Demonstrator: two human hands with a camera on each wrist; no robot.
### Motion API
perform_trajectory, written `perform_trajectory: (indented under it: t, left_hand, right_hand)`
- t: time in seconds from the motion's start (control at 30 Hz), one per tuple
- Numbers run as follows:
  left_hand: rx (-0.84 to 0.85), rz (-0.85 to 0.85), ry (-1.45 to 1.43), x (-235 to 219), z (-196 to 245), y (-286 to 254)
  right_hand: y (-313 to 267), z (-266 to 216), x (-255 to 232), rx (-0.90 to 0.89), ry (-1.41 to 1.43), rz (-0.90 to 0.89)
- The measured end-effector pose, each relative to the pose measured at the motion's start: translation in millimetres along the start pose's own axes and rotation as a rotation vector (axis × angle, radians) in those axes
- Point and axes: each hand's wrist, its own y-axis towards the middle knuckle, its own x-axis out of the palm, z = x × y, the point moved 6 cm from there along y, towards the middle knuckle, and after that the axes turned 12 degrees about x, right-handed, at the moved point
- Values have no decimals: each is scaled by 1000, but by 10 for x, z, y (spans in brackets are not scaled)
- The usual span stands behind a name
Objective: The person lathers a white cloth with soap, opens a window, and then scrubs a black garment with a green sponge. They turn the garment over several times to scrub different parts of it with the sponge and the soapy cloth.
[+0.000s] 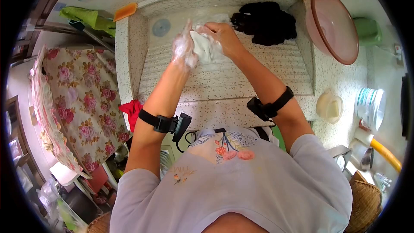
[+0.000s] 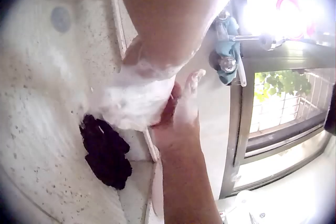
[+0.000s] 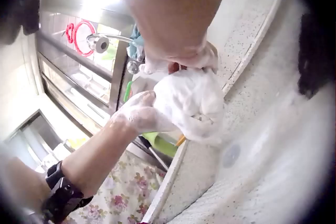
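Foamy cloth (image 1: 203, 48) partly hides the hands (image 1: 183, 48) (image 1: 223, 39); the right wrist view crops the black cloth (image 3: 313, 58).

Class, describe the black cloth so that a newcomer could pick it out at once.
Start with the speckled sink in front of the person. In its far right corner lies a crumpled black cloth. It lies loose and untouched, unlike the soapy white cloth, which is held between the left hand and the right hand.

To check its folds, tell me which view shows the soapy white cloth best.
The right wrist view: the soapy white cloth appears large, with distinct folds. The head view shows it smaller and partly covered; the left wrist view, washed out.
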Motion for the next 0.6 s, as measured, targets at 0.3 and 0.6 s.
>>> perform_trajectory:
  t: [0.3, 0.6]
  left_hand:
    - [83, 59, 66, 98, 85, -65]
    - [36, 10, 110, 202, -311, -229]
  right_hand:
    - [103, 109, -179, -21, -26, 80]
    - [-64, -280, -46, -528, -558, 588]
